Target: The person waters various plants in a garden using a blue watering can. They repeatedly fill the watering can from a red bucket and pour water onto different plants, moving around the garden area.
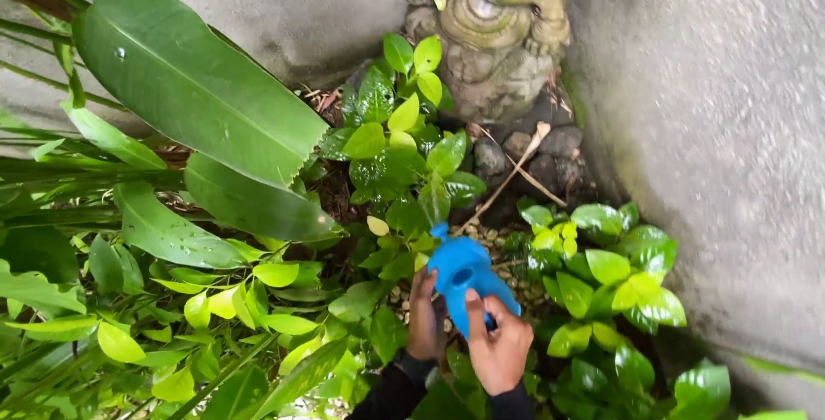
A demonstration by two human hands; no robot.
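Small blue plastic watering can (464, 276), held low over the garden bed, spout toward glossy green shrubs (404, 149) | right hand (498, 347) fingers closed on its handle | left hand (423, 317) fingers curled against its side | ground: dark soil and pebbles (503, 276) | surroundings: rough grey concrete walls (713, 136), mossy stone statue (503, 33), broad wet green leaf (193, 81)

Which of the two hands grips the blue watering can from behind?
The right hand, wrapped around the rear of the blue watering can; the left hand only rests against its side.
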